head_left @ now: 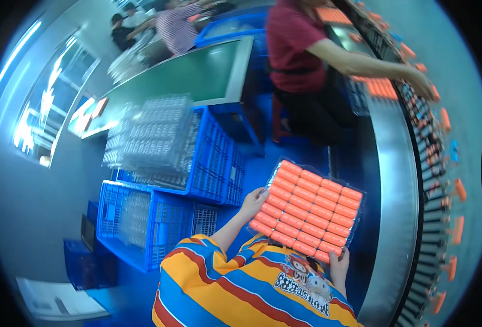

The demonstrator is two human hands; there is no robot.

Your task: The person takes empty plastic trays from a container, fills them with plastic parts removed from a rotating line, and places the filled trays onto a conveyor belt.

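In front of my body is a clear plastic tray [364,195] filled with rows of orange cylinder-shaped pieces [309,208]. It is tilted, and its clear rim shows along the far and right sides. My left hand [254,203] grips the tray's left edge, fingers partly hidden beneath it. At the near right corner, my right hand [339,264] holds the same tray, with its thumb up beside the last orange pieces.
Blue crates [162,220] stand at left, with stacked clear trays [149,133] on top. Behind is a green-topped table [208,71]. A metal ledge [396,180] and a conveyor [429,218] with orange pieces run along the right. A co-worker in a red shirt [292,43] reaches over it.
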